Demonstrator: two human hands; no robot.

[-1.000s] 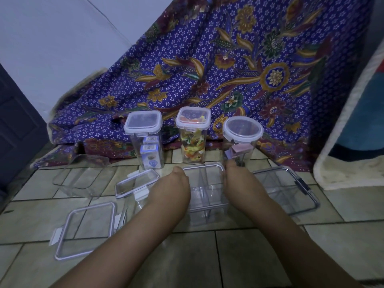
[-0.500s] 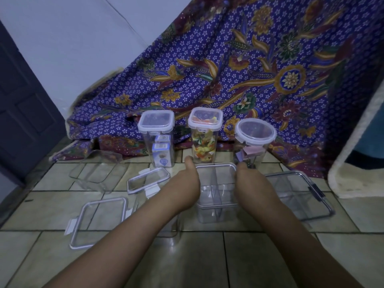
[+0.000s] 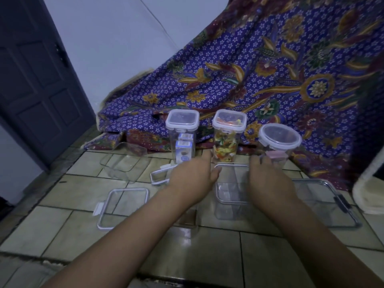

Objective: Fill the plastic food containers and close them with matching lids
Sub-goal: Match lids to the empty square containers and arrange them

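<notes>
Clear plastic everywhere on a tiled floor (image 3: 207, 256), seen from above in dim, bluish light. Dead centre: an empty see-through box (image 3: 230, 196), upright, no lid, with thin dividers inside. Left hand (image 3: 192, 175) at its 9 o'clock side, right hand (image 3: 268, 179) at its 3 o'clock side, box between the two palms. Left fingers (image 3: 207, 157) stretched forward and loosely spread, thumb tip level with the box rim at its 10 o'clock corner. Right fingers (image 3: 258, 161) also extended past the rim toward 12 o'clock. Both hands flat and open rather than curled; palms close against the box walls, actual contact impossible to confirm through motion blur.

At 12 o'clock from the box, three closed jars in a row against a purple flowered cloth (image 3: 270, 69): square-lidded jar of small cartons (image 3: 182, 136) at 11 o'clock, square-lidded jar of colourful pasta (image 3: 228, 136) straight ahead, round-lidded jar (image 3: 279, 142) at 1 o'clock with something pink inside, too blurred to identify.

At 3 o'clock, well beyond the right wrist, a large flat tray with dark clips (image 3: 328, 202). At 8 o'clock, a loose square lid (image 3: 122, 206) lying flat. Near 10 o'clock, a smaller lid (image 3: 161, 175), partly behind the left hand. Farther toward 10 o'clock, another empty shallow tub (image 3: 124, 161). Under the left forearm, a further clear container (image 3: 187, 223), mostly hidden. Dark door (image 3: 35, 80) far left.
</notes>
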